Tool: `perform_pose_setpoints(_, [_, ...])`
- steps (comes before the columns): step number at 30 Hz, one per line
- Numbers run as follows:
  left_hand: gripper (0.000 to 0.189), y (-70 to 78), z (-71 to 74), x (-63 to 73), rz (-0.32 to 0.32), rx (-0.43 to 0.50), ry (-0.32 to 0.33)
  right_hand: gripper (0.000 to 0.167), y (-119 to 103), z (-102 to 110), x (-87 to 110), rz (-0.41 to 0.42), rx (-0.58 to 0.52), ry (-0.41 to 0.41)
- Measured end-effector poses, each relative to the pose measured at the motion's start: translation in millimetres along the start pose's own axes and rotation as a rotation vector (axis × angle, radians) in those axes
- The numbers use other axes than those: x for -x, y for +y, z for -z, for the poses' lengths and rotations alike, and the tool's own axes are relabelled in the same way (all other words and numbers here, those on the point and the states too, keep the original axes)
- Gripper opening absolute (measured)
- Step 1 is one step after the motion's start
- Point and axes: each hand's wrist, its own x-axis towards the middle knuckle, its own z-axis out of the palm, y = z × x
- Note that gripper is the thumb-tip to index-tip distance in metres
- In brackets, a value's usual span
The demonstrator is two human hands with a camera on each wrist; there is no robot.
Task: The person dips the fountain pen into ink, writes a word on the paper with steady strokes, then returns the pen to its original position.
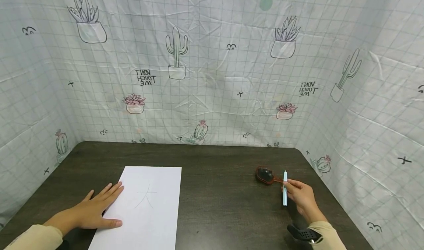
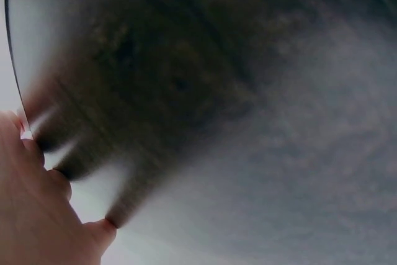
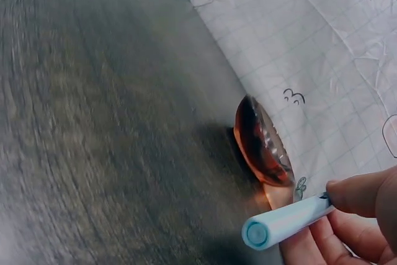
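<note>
My left hand (image 1: 96,209) lies spread on the left edge of a white sheet of paper (image 1: 162,220), fingers straight and thumb reaching onto the sheet. Thin crossing strokes (image 1: 146,194) mark the paper's upper half. At the right, my right hand (image 1: 303,196) pinches a light blue pen (image 1: 285,194) between thumb and fingers. Just beyond it is a small hand mirror (image 1: 265,175) with an amber frame and dark face; its handle runs to my fingertips behind the pen. I cannot tell whether they grip it. The left wrist view shows the left hand (image 2: 37,209) beside a large blurred surface.
A dark wood-grain table (image 1: 218,191) lies under everything. Cloth printed with potted cacti (image 1: 212,77) hangs behind it and along both sides. A black band (image 1: 303,233) circles the right wrist.
</note>
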Motion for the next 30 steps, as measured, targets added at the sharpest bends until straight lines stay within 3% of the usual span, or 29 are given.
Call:
perform_pose_setpoints(6, [0.104, -0.5, 0.4, 0.2, 0.010, -0.002, -0.011, 0.050, 3.4, -1.8, -4.3, 0.006, 0.152, 0.068])
perform_pose_setpoints(13, [0.105, 0.5, 1.3, 0.0, 0.014, -0.016, -0.022, 0.047, 5.8, -4.8, -6.7, 0.001, 0.200, 0.104])
perform_pose_setpoints(30, [0.107, 0.1, 1.3, -2.2, 0.032, -0.015, -0.042, 0.042, 6.3, -8.0, -11.4, 0.076, 0.400, 0.188])
